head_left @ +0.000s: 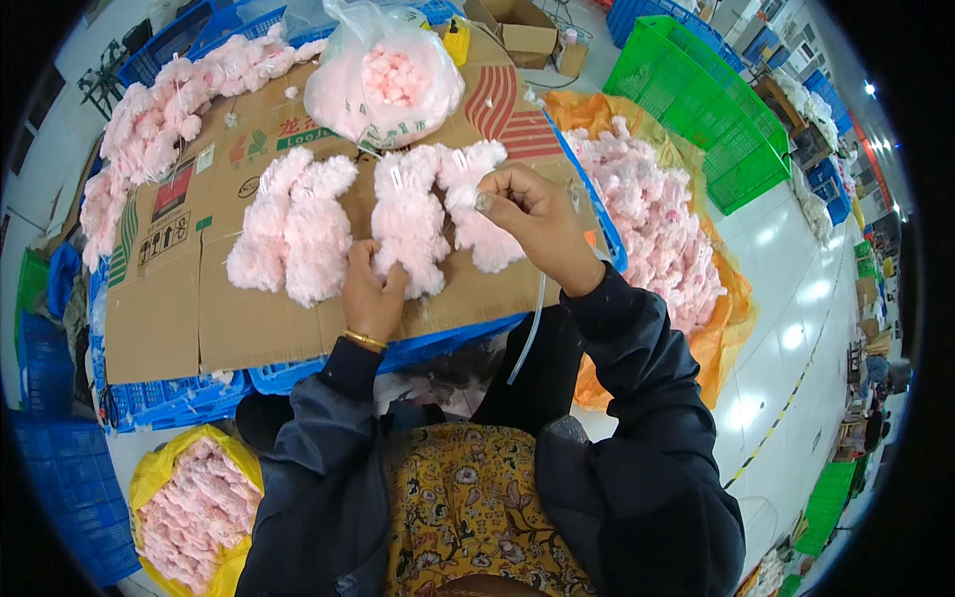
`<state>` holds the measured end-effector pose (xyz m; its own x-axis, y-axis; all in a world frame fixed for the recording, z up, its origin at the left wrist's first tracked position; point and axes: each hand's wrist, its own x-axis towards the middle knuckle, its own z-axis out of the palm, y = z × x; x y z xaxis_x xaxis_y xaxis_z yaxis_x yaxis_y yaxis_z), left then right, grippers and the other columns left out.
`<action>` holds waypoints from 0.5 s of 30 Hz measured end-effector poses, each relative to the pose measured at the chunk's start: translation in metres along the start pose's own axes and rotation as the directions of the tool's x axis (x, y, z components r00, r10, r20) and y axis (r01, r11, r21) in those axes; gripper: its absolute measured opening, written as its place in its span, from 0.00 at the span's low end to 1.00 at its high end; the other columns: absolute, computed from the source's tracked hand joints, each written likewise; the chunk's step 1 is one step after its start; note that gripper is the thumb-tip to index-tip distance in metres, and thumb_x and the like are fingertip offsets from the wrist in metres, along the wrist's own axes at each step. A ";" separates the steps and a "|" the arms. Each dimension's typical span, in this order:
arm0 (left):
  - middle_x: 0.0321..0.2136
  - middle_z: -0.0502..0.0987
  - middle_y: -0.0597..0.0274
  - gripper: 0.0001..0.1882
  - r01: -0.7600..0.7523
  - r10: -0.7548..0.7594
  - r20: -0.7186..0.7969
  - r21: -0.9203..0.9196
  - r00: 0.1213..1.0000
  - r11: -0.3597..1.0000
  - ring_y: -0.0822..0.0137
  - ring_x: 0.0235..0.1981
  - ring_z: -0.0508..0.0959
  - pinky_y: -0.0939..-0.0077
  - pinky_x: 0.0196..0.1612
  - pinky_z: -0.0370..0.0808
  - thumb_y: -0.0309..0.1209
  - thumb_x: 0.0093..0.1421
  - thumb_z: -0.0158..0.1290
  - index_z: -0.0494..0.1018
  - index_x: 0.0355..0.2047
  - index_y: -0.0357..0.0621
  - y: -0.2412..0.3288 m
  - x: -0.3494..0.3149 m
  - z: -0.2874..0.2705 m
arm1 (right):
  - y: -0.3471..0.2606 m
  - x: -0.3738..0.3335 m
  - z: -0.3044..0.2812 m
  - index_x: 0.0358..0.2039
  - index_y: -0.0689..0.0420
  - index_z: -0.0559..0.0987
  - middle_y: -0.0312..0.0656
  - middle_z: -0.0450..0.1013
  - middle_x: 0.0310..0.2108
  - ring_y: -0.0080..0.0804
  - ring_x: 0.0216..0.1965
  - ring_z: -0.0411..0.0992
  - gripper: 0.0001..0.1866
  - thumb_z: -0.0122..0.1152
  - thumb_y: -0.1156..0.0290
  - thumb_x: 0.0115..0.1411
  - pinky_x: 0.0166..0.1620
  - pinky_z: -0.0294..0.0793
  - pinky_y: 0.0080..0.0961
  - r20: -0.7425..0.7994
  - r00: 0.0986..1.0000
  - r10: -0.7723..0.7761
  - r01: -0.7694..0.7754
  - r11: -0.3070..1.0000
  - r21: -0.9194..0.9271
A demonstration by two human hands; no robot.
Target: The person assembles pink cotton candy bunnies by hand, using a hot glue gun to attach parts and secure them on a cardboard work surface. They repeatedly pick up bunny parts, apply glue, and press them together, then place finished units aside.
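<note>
Pink fluffy plush pieces lie on the flattened cardboard (239,323) in front of me. Two of them, the left pair (293,229), rest side by side. My left hand (373,297) has its thumb and fingers closed on the lower end of the middle plush piece (410,214). Beside that lies the right plush piece (482,234), partly covered by my right hand (537,219). The right hand's thumb and forefinger are pinched together just over its upper part; whatever is between them is too small to make out. Small white tags show on some pieces.
Behind the pieces stands a clear plastic bag (333,95) of pink fluff. More plush is heaped along the far left (159,109). An orange sack (736,328) of plush is at right, a yellow sack (149,468) at lower left. Green crates (696,109) stand beyond.
</note>
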<state>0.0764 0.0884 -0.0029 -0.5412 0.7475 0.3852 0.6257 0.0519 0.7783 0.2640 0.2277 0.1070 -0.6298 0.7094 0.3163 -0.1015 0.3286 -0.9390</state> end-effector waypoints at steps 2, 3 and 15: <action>0.38 0.75 0.45 0.19 0.028 -0.029 -0.020 -0.032 0.999 0.999 0.50 0.39 0.78 0.62 0.43 0.74 0.29 0.56 0.56 0.67 0.47 0.37 0.001 -0.003 0.001 | -0.014 -0.015 0.001 0.35 0.62 0.79 0.32 0.72 0.30 0.15 0.30 0.70 0.05 0.64 0.74 0.60 0.33 0.70 0.16 0.003 1.000 -0.010 0.010 0.994 -0.113; 0.38 0.76 0.45 0.19 0.041 -0.043 -0.031 -0.048 0.999 0.998 0.50 0.39 0.78 0.62 0.43 0.74 0.29 0.57 0.56 0.68 0.47 0.37 0.000 -0.004 0.002 | -0.018 -0.022 0.002 0.34 0.62 0.79 0.32 0.72 0.30 0.15 0.29 0.70 0.05 0.65 0.74 0.60 0.32 0.70 0.16 0.006 1.000 -0.015 0.016 0.985 -0.169; 0.41 0.75 0.60 0.20 0.028 0.010 0.108 -0.350 0.994 0.936 0.71 0.39 0.75 0.77 0.40 0.74 0.27 0.61 0.60 0.70 0.52 0.38 0.070 -0.029 -0.029 | -0.018 -0.072 0.006 0.32 0.56 0.80 0.40 0.73 0.30 0.36 0.27 0.75 0.07 0.67 0.77 0.52 0.30 0.74 0.27 0.006 0.925 -0.379 0.337 0.814 -0.473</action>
<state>0.1193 0.0505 0.0545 -0.4710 0.8151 0.3373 0.3740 -0.1618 0.9132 0.3067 0.1671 0.1004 -0.5492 0.5280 0.6478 0.0693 0.8012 -0.5944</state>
